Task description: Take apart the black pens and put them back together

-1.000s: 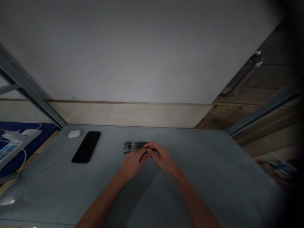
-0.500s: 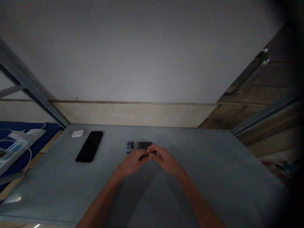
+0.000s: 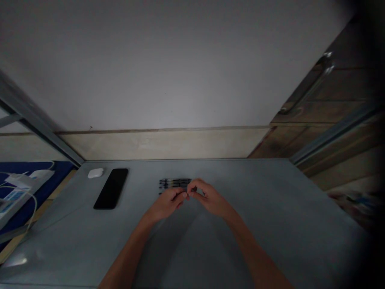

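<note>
My left hand (image 3: 167,202) and my right hand (image 3: 209,197) meet above the table, fingertips almost touching. The fingers of both are pinched around a slim dark pen (image 3: 195,188), mostly hidden by them; a dark bit shows within the curl of my right fingers. Just behind my hands lies a row of several dark pens (image 3: 173,182), side by side and pointing left to right. My fingers cover the right and near parts of that row.
On the left of the grey table (image 3: 258,224) lie a black phone (image 3: 111,188) and a white earbud case (image 3: 95,173). A power strip (image 3: 18,194) with white cables sits beyond the left edge. Metal posts rise at both back corners, before a pale wall (image 3: 168,72).
My fingers have shifted on the pen: its dark length showed between my hands before and is now mostly covered. My right fingers are more curled. The view has turned slightly.
</note>
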`<state>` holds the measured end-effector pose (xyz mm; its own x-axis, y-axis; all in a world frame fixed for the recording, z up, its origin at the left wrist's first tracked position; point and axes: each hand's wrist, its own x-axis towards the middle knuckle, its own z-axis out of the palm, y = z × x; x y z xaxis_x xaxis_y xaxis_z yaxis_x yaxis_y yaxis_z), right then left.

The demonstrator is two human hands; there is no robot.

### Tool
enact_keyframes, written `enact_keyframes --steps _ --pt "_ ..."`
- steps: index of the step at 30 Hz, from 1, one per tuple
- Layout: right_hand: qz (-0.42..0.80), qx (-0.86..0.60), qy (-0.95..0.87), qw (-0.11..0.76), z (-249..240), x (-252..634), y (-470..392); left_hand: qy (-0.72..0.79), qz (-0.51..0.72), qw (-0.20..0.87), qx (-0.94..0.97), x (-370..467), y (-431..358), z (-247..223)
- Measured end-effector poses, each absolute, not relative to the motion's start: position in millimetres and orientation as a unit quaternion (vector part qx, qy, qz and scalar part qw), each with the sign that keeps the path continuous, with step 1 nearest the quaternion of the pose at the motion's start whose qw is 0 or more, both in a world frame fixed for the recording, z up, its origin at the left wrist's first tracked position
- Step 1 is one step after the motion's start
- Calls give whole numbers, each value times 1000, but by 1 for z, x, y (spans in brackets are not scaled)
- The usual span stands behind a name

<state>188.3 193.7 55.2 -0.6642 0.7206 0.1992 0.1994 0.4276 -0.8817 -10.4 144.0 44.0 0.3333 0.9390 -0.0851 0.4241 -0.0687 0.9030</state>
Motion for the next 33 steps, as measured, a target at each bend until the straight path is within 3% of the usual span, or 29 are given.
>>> enact_keyframes --steps 22,33 --pt "446 -378 -737 338 42 183 196 635 254 259 682 -1 144 36" --pt "428 -407 -714 377 40 189 202 661 242 277 654 -2 145 43"
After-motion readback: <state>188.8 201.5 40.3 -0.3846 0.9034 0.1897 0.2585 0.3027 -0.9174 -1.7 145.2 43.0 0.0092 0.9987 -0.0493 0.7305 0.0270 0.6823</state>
